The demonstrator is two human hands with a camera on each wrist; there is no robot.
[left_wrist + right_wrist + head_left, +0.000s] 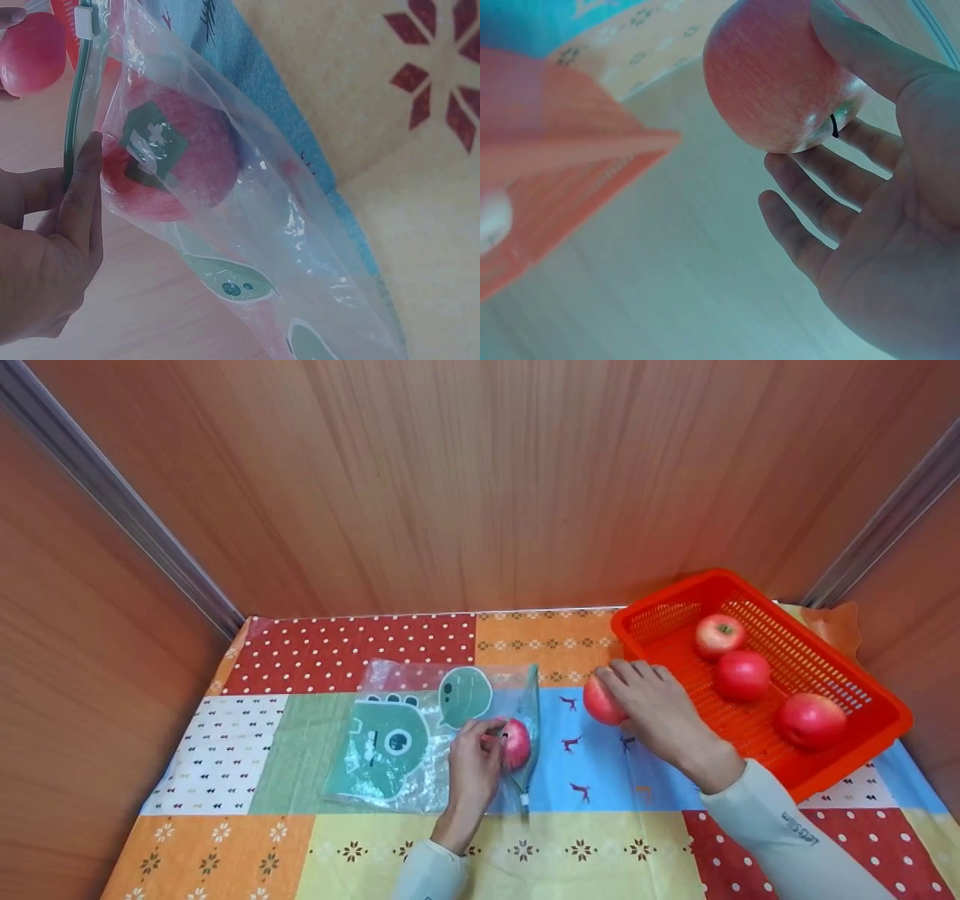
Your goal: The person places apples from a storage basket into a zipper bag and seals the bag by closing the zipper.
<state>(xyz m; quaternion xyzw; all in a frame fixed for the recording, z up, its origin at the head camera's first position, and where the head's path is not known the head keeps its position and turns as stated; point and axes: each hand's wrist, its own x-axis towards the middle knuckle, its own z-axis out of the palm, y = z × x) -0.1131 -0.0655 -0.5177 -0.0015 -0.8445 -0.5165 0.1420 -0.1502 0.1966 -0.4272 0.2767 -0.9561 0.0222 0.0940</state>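
A clear zip bag with green cartoon prints lies on the cloth, its green zip edge toward the right. Inside it, near that edge, is a red apple. My left hand pinches the bag by its mouth; in the left wrist view the fingers are on the zip strip, beside the bagged apple. My right hand holds another red apple between the bag and the basket. Thumb and fingertips grip this apple around its stem end in the right wrist view.
An orange-red plastic basket stands at the right with three apples in it. A patchwork-print cloth covers the table. Wood-grain panels rise behind and at both sides.
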